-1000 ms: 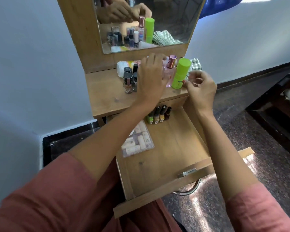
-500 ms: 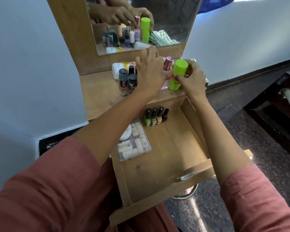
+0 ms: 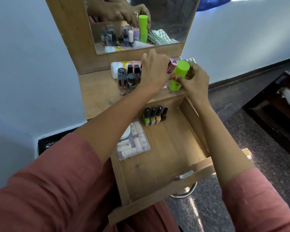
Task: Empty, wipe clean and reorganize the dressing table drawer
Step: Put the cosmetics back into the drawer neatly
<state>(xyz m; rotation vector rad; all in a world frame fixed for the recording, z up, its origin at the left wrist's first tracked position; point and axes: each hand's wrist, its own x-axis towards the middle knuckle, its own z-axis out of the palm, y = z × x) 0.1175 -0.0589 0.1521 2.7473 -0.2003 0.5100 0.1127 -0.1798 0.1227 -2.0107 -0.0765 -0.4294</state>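
Print on the white tube (image 3: 122, 66) beyond the left hand (image 3: 155, 72) and the marks on the nail polish caps were too small to read. The open drawer (image 3: 166, 164) lay nearer than both hands, between the forearms. It held four nail polish bottles (image 3: 153, 116) in a back row and a clear case of small tubes (image 3: 134, 141) beside the left forearm. The left hand's fingers curled over and gripped the tilted perfume bottle (image 3: 172, 66). The right hand (image 3: 195, 82) wrapped the green bottle (image 3: 179, 74), touching the perfume bottle. Dark-capped bottles (image 3: 127, 79) stood left of the left hand.

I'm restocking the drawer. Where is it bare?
The drawer floor is bare right of the clear case and in front of the four nail polishes, up to the front panel. Its back-left corner is crowded.
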